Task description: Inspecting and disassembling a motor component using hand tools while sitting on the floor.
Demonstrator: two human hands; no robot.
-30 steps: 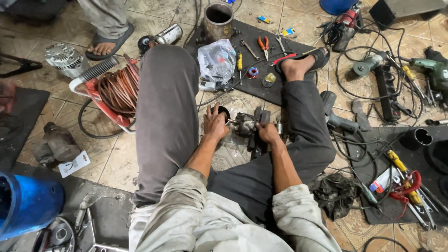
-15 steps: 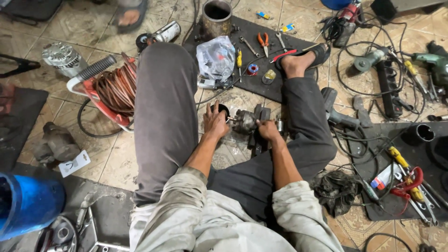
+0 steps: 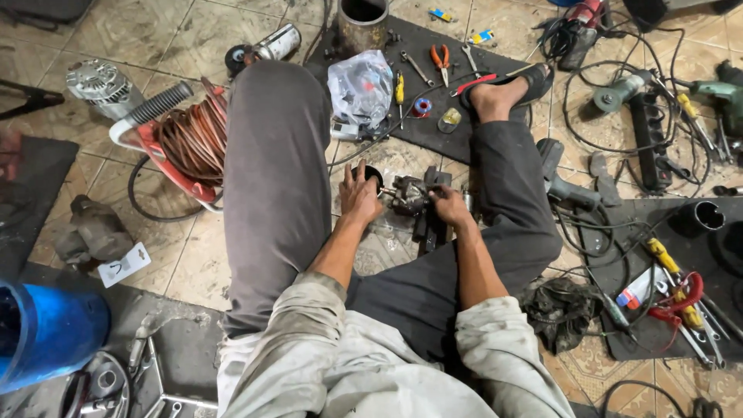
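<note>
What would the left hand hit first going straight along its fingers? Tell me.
The left hand points away from the body, fingers over a dark round part. Past that, the clear plastic bag on the black mat probably comes first; depth is uncertain.

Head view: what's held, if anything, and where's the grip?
A dark metal mechanical part on the floor between the legs. The right hand grips its right end; the left hand rests open against its left side, fingers spread, with no clear grip.
</note>
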